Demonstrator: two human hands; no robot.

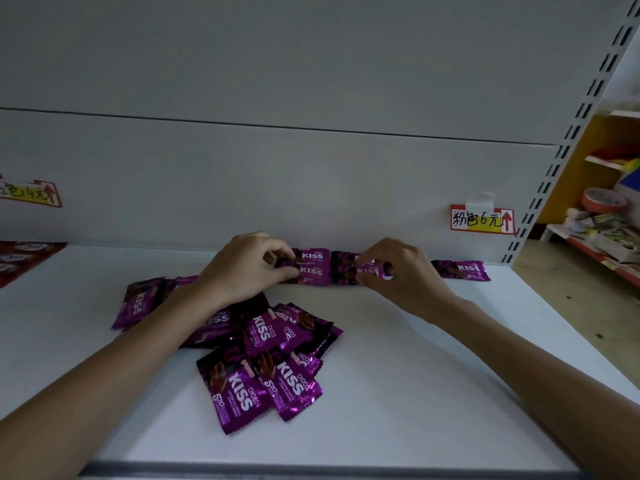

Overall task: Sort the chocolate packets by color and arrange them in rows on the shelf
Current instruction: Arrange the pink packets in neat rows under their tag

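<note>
Two bare forearms reach in from the near corners across the white shelf (433,375), whose front edge carries a grey strip. Just past that edge, left of centre, lies a loose pile of purple packets (263,362), overlapping at all angles, some face up with the word KISS readable; the left forearm crosses over the pile's far left part. Beyond the pile, both hands work at the row of purple packets (313,270) that runs along the foot of the back panel (311,185). The left hand (242,268) has its fingers curled, its grip pinching the left end of the overlapping packets there between thumb and fingertips. The right hand (403,275), just beside it to the right, likewise has its grip closed, thumb and fingers pinching the next packet in the row. Further right, apart from the hands, a single purple packet (462,270) lies flat against the back panel. At the far left edge, red packets (20,261) lie on the shelf. On the back panel hang two handwritten price labels, one at the left (31,194) and one at the right (481,220). A slotted upright (571,133) ends the shelf on the right, and past it another shelf unit (602,216) holds mixed small goods.
</note>
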